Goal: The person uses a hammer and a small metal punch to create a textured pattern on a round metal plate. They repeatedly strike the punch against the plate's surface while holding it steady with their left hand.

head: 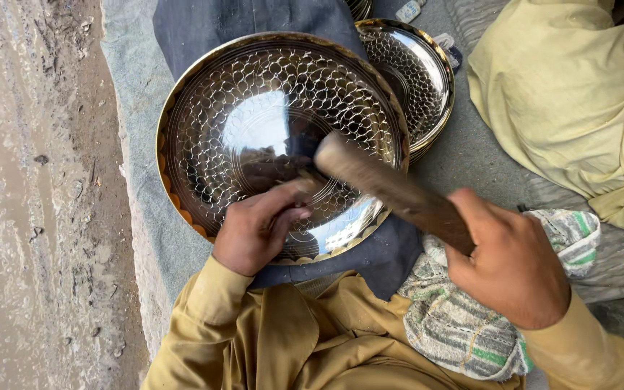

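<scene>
My hammer (391,191) slants across the patterned metal tray (254,108), head toward its centre. My right hand (510,263) is clamped on the handle. My left hand (258,227) pinches a small tool against the tray's near rim.

Outdoors, in flat, even daylight with no hard shadows. On the left, bare ground (30,217): wet, brownish mud, pocked and strewn with small stones. Beside it, a grey mat (135,144) with a worn, ragged edge, running from top to bottom. Over the mat, a dark blue cloth (204,29) spread at the top centre. At upper right, a heap of pale yellow fabric (572,94), creased and folded, lying on a grey ribbed rug (622,263). At lower right, a striped towel (464,325), grey with green bands, crumpled.
</scene>
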